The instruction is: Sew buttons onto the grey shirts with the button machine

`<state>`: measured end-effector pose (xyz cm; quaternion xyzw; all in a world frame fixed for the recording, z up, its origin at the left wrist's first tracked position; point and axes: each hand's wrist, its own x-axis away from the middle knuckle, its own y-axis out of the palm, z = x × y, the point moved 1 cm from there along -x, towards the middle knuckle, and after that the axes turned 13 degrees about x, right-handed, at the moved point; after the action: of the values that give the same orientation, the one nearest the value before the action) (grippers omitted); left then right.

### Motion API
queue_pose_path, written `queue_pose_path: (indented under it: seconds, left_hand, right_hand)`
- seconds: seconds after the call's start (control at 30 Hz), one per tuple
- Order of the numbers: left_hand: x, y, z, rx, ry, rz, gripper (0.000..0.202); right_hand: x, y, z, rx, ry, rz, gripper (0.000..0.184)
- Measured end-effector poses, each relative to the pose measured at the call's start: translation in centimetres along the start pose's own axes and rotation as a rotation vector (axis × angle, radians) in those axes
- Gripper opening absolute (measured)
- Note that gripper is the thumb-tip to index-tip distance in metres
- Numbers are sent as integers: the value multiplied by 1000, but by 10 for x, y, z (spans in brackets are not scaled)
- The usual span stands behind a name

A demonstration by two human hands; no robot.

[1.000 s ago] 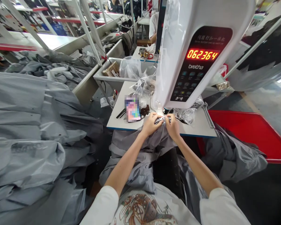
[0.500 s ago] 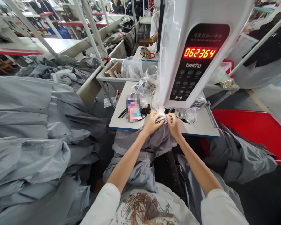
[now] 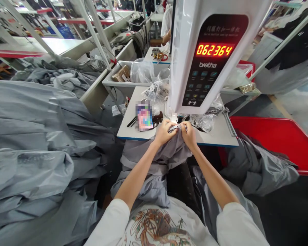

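Grey garment fabric (image 3: 166, 153) runs from my lap up to the front of the white worktable (image 3: 207, 138). Its gathered edge is pinched by my left hand (image 3: 164, 133) and, just to the right, by my right hand (image 3: 189, 136). Both hands are closed on the cloth, fingertips close together. Right behind them is the dark lower tool of a white button machine (image 3: 187, 68), whose red display reads 062364. Whether the cloth touches that tool I cannot tell. Any small fastener between my fingers is hidden.
A phone (image 3: 145, 117) with a blurred screen lies left of my hands, beside dark sticks. Clear plastic bags (image 3: 205, 121) lie around the machine. Grey garments (image 3: 41, 136) are heaped at left. At right stands a red bin (image 3: 272, 143). Another person (image 3: 166, 25) sits behind.
The view has shifted slightly. My hands and the fabric edge sit a little nearer to me relative to the machine's tool, still gripping the cloth. The display reading is the same.
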<state>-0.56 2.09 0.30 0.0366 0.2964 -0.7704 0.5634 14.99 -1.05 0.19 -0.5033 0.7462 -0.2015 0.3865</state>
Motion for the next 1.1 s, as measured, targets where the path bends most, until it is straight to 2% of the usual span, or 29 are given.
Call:
queue_pose_path:
  seconds: [0.23, 0.3, 0.4, 0.47, 0.53, 0.7, 0.77, 0.83, 0.9, 0.97, 1.03, 1.1]
  left_hand:
    - [1, 0, 4, 9, -20, -4, 25]
    - [-1, -4, 6, 17, -37, -22, 32]
    - [-8, -14, 10, 76, -148, -82, 42]
    - [-15, -20, 13, 129, -267, -116, 34]
    - [-21, -24, 18, 163, -312, -114, 25]
    - [-22, -25, 34, 224, -224, -63, 25]
    - [-13, -30, 42, 233, -203, -55, 26]
    - [-2, -39, 52, 219, -194, -127, 30]
    - [12, -49, 64, 185, -201, -271, 33]
    - [27, -59, 75, 118, -173, -387, 27]
    - [45, -66, 87, 3, -32, -405, 10]
    - [64, -70, 97, -124, 223, -347, 10]
  right_hand:
    - [2, -1, -4, 35, 8, 25, 31]
    - [2, -4, -4, 90, 47, 34, 32]
    - [0, -11, -6, 147, 118, -1, 34]
    - [-4, -15, -9, 78, 130, -36, 36]
    - [-11, -19, -13, -56, 127, -47, 38]
    - [-23, -26, -20, -283, 172, -16, 38]
    - [-19, -31, -20, -308, 156, -67, 40]
    - [-8, -40, -20, -329, 117, -198, 38]
    - [8, -53, -22, -334, 57, -360, 33]
    - [28, -70, -27, -312, -43, -463, 26]
    - [47, -88, -35, -278, -213, -440, 18]
    - [64, -104, -44, -231, -462, -269, 19]
